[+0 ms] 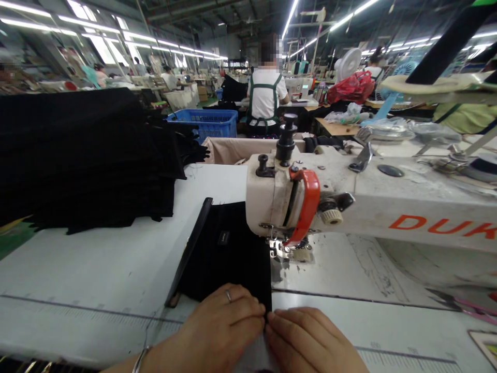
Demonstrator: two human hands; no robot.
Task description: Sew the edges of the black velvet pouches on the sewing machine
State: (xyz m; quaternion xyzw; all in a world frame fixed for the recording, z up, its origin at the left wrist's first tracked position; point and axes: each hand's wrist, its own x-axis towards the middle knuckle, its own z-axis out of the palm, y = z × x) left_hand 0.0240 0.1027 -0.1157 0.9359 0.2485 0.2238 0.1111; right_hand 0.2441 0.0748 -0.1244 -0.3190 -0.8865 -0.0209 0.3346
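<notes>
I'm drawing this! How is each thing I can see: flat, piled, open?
Black cloth: lying flat, edge by the presser foot.
Left hand: fingers bent, fingertips on the cloth.
Right hand: fingers bent, fingertips at the cloth's edge.
Black pile: stacked in layers.
Sewing machine: upright; can't tell if running.
Blue basket: upright.
Red bag: crumpled.
Pink-handled scissors: lying down, too blurred to tell if open.

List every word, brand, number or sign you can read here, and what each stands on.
"DUK": orange letters on the sewing machine's arm, cut off by the picture's right edge.
Too small to read: the lettering on the small label sewn or set on the black fabric piece.
Too blurred to read surely: the numbers along the ruler scale on the white tabletop.
</notes>
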